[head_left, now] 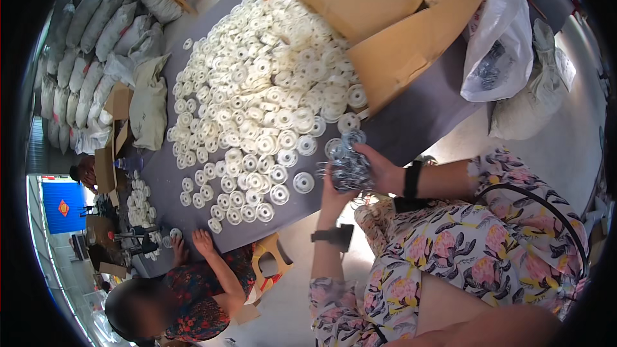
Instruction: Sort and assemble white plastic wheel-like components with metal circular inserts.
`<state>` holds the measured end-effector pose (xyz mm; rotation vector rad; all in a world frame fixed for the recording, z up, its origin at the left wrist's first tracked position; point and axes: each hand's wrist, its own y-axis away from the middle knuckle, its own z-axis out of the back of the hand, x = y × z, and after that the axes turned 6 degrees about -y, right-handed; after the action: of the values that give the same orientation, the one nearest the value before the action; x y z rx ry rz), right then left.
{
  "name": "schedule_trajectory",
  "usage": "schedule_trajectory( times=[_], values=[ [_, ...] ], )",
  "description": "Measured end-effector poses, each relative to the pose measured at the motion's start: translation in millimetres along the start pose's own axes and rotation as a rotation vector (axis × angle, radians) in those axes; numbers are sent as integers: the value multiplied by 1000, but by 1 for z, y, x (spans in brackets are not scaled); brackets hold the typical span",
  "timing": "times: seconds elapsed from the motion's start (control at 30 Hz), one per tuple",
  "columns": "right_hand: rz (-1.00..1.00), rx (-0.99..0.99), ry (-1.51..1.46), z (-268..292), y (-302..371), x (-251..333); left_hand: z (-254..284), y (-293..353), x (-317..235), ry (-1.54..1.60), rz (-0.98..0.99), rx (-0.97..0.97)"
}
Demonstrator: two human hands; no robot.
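Observation:
A bunch of shiny silvery metal rings (350,170) is gathered between my two hands, just off the table's near edge. My left hand (333,196) is closed around its lower left side. From the right, my right hand (382,168) grips the same bunch, fingers curled over it. The exact shape of the metal pieces is hard to make out. Beyond my hands, a large heap of white plastic wheels (257,99) covers much of the dark grey table (299,222). One loose wheel (303,182) lies nearest to my left hand.
A big open cardboard box (398,58) lies tilted against the heap's right side. Further right stands a white sack (498,58) with metal pieces inside. A co-worker (205,289) sits at the lower left, hands near a small machine (144,241). Stuffed sacks (96,32) are stacked behind.

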<state>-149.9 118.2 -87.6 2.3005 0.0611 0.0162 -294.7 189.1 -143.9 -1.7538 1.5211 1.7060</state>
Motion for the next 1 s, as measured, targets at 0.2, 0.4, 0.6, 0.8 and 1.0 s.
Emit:
schedule_trajectory(
  times=[0.2, 0.4, 0.6, 0.8, 1.0],
  values=[
    [-22, 270, 200, -71, -135, -20, 115, -22, -50, -88, -120, -236],
    [426, 414, 910, -98, -201, 28, 177, -68, -63, -21, -44, -432],
    [407, -71, 925, -160, -203, 58, 223, -100, -35, -223, -164, -609],
    [604, -190, 1044, -168, -217, 49, 242, -113, -31, -817, -187, -819],
    [543, -180, 839, -155, -215, 15, 268, -130, -55, -1240, -514, -677]
  ],
)
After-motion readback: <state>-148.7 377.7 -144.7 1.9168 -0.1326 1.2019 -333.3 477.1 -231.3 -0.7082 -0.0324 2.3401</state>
